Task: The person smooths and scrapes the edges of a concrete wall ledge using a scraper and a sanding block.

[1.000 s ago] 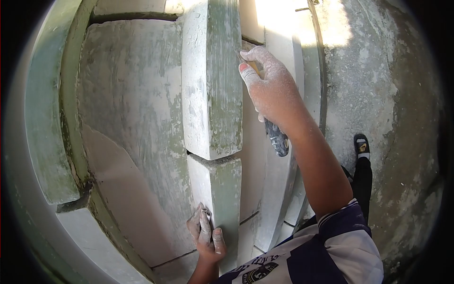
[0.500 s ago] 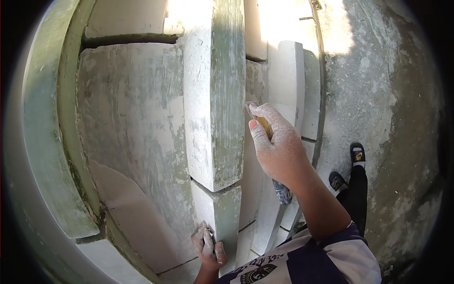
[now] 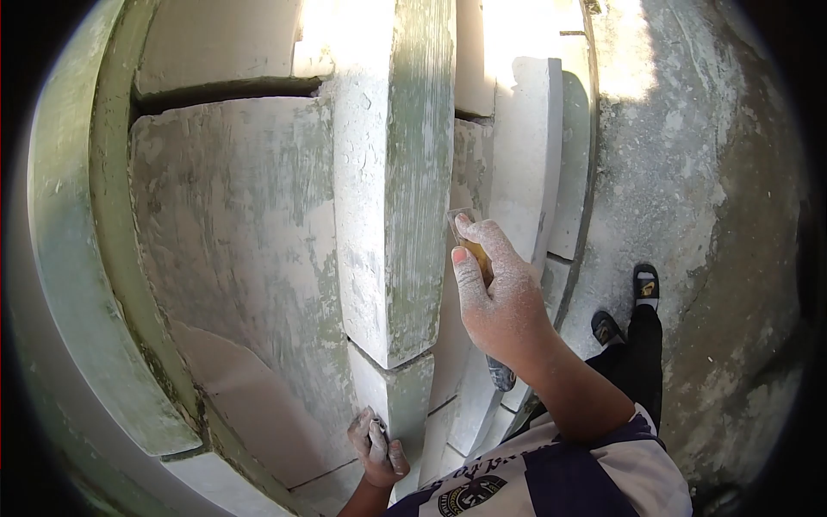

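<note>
- Scraper (image 3: pixel 488 269) in the right hand (image 3: pixel 485 250), over by the right edge of the long block (image 3: pixel 418 189), around the middle of the scene; its thin blade sits right at that edge, though from where I stand I can't tell whether it touches.
- The thumb and forefinger of that hand are pinching the yellowish front part, the thumb on the left; the other fingers are mostly out of my sight. A dark, smeared handle end pokes out on the near side, below the palm.
- The left hand (image 3: pixel 379 450) is down at the near end, against the left face of the near block (image 3: pixel 405 392). Its fingers are bent and close together around a small grey piece (image 3: pixel 377 424), largely covered by them.
- White powder coats both hands.
- The long block has a pale, pitted left face and a green, streaked right face; a dark joint parts it from the near block.
- Left of it lies a broad, blotchy panel (image 3: pixel 241 207), and farther left a curved green ledge (image 3: pixel 73 233).
- On the right, two dark sandals (image 3: pixel 646 286) stand on a dusty, stained floor (image 3: pixel 689 207), and bright light falls at the far end.
- The person's shirt (image 3: pixel 551 474) is purple and white, with a round badge.
</note>
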A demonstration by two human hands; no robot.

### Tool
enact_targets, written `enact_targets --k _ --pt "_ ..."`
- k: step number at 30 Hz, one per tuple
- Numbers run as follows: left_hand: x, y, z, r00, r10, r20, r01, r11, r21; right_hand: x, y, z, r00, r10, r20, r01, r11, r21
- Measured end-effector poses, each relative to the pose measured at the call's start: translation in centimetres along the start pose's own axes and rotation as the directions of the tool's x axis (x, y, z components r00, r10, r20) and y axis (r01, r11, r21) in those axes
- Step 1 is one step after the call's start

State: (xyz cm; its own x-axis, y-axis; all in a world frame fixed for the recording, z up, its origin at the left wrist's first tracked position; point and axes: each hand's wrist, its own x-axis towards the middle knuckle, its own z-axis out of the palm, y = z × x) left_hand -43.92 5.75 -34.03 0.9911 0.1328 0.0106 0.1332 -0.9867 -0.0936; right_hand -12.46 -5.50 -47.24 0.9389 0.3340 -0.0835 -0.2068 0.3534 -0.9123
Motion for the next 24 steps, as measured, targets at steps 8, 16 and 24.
enact_targets --k 8,16,24 --pt "-0.4 0.2 0.1 0.999 -0.041 0.007 0.040 0.999 0.031 0.1 -0.6 -0.6 0.997 0.071 0.041 -0.073 0.996 0.054" --pt "0.0 0.4 -0.1 0.999 -0.032 0.021 0.031 0.999 0.038 1.8 -0.9 -1.0 0.992 0.116 0.048 -0.120 0.989 0.084" --pt "-0.3 0.5 0.0 0.997 -0.059 0.043 0.057 0.997 0.050 3.7 -0.7 -1.6 0.999 0.023 0.024 -0.025 0.998 0.052"
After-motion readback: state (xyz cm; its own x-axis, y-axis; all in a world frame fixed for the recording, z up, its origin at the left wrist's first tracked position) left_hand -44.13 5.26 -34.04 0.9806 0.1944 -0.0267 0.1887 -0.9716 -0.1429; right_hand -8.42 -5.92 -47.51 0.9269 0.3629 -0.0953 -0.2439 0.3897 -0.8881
